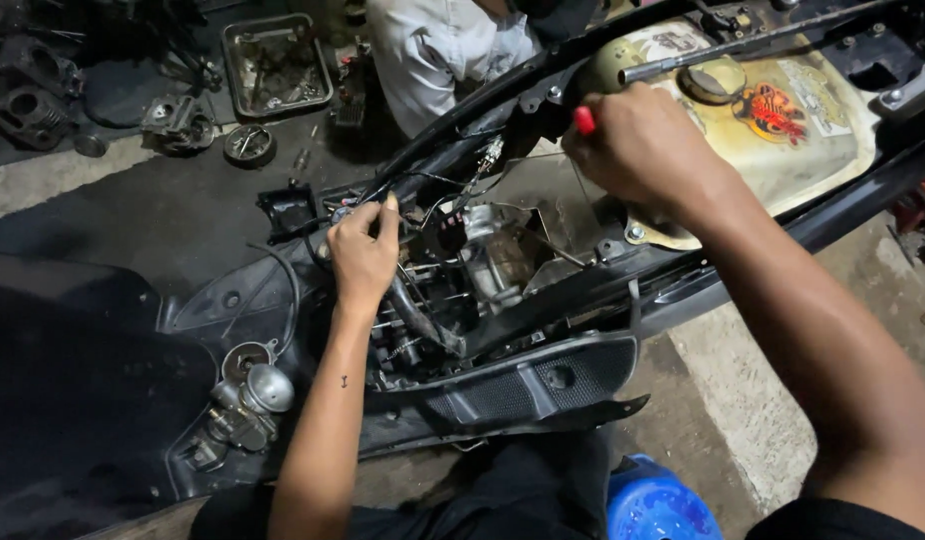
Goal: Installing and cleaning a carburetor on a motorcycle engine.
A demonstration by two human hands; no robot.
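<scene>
Blue stool (655, 500) at bottom edge. Left hand (363, 250) pinches wiring (438, 185) above the exposed engine (493, 250); right hand (638, 150) fisted on red-handled screwdriver (584, 120) beside fuel tank (783, 120). Mid-disassembly, likely; next needs tip seated squarely.

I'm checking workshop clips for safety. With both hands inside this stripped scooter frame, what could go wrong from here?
1. The left hand sits among loose wires and hoses by the engine; a finger could snag or get pinched.
2. The right hand grips a red-handled tool beside the fuel tank; a slip might strike knuckles on the frame.
3. The carburetor rests loose on the panel edge and could roll off.
</scene>
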